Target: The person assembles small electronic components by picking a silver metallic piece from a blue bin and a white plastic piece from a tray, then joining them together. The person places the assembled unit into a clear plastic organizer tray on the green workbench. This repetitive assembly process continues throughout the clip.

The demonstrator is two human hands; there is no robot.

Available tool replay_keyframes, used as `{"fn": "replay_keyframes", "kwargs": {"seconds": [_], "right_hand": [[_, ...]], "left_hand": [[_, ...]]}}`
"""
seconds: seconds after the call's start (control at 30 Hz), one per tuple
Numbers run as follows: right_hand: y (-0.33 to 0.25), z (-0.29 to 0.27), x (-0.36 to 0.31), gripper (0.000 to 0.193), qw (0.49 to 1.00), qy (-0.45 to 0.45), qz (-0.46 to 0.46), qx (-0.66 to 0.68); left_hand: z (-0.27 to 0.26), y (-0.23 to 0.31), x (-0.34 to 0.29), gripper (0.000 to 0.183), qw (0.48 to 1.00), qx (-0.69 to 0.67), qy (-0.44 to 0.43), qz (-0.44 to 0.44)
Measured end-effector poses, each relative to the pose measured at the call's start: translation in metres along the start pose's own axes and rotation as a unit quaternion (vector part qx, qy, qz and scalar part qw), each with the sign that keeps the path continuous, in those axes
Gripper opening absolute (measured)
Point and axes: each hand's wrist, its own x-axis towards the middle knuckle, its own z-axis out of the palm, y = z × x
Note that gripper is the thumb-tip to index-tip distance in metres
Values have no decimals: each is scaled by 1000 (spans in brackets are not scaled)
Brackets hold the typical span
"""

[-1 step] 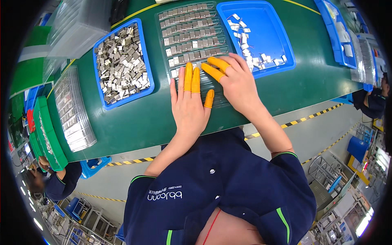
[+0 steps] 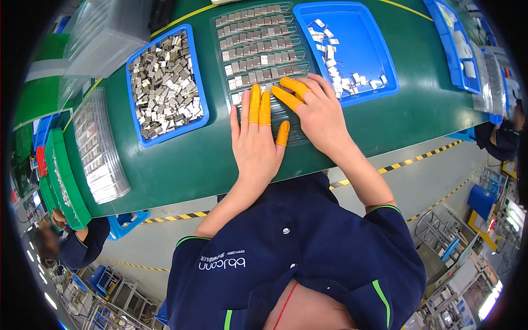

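The left hand (image 2: 256,149) lies over the lower left of a clear plastic tray (image 2: 285,114) on the green counter (image 2: 170,170), its fingers stretched out and its thumb standing wide of them, so that grip is loose. The right hand (image 2: 322,118) comes in from the other side, yellow-covered fingertips near the left hand's; whether its grip pinches a piece cannot be told. Small metal plugs (image 2: 258,43) sit in rows across the tray, beyond the hands. A blue bin (image 2: 204,104) heaped with loose plugs (image 2: 165,85) stands to the left, and another blue bin (image 2: 360,41), holding scattered white pieces (image 2: 331,63), to the right.
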Motion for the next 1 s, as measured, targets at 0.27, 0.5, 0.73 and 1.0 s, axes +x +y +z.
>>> {"fn": "replay_keyframes", "kwargs": {"seconds": [0.27,0.5,0.73,1.0], "right_hand": [[-1,8,-4,30,1000,-15,14,-6],[-1,1,1,34,999,29,32,33],[58,-20,2,29,959,81,272,24],[73,-24,25,24,957,-10,287,36]], "left_hand": [[0,-1,-1,54,1000,4,-2,1],[-3,-2,-1,54,999,-28,12,17],[-16,-15,-12,51,987,-130,4,90],[-19,-24,-12,41,978,-173,-30,115]]}}
